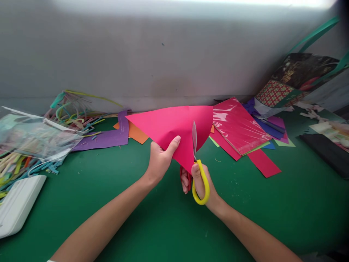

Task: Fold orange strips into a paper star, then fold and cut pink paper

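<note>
A large pink paper is held up over the green table, its right side curving back. My left hand pinches its lower edge, thumb on the front and fingers hidden behind. My right hand grips scissors with one yellow and one red handle loop. One scissor blade shows in front of the paper, pointing up; the other blade is hidden behind it. The paper's lower corner lies between the handles, close to my right thumb.
On the left are a clear plastic bag, colored strips, a white device and purple paper. To the right lie wrapped pink sheets, a black pouch and a patterned bag. A wall stands behind.
</note>
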A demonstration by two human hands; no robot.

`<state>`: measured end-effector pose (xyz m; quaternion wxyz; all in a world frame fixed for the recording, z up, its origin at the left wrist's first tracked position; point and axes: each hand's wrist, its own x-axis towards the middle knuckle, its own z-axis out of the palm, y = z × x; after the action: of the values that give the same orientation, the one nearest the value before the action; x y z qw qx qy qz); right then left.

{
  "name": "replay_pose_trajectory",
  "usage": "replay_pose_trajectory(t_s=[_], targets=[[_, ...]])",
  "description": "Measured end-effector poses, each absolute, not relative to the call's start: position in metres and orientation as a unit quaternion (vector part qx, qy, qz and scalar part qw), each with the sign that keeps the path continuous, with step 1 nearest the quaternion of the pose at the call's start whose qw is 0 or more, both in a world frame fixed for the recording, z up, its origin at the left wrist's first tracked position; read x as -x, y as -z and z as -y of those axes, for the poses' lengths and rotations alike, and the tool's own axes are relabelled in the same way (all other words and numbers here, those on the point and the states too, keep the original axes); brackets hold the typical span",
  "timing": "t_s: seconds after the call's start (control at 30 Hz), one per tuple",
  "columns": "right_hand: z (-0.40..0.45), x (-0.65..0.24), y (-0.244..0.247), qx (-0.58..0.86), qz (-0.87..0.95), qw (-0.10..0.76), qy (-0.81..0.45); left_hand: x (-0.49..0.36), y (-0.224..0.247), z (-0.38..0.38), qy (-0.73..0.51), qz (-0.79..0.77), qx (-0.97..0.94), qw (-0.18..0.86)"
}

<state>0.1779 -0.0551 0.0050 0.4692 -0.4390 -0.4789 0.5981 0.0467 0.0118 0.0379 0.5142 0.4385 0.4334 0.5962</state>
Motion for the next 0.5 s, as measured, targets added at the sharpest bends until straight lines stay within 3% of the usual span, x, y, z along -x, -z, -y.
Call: replay_pose_trajectory(t_s=[0.5], targets=[[0.0558,-0.1781,-0.0010,0.440,0.455,0.484,-0.604,-0.0454,-0.0407,-0.0112,-0.595,-0.433,-0.442,0.512]])
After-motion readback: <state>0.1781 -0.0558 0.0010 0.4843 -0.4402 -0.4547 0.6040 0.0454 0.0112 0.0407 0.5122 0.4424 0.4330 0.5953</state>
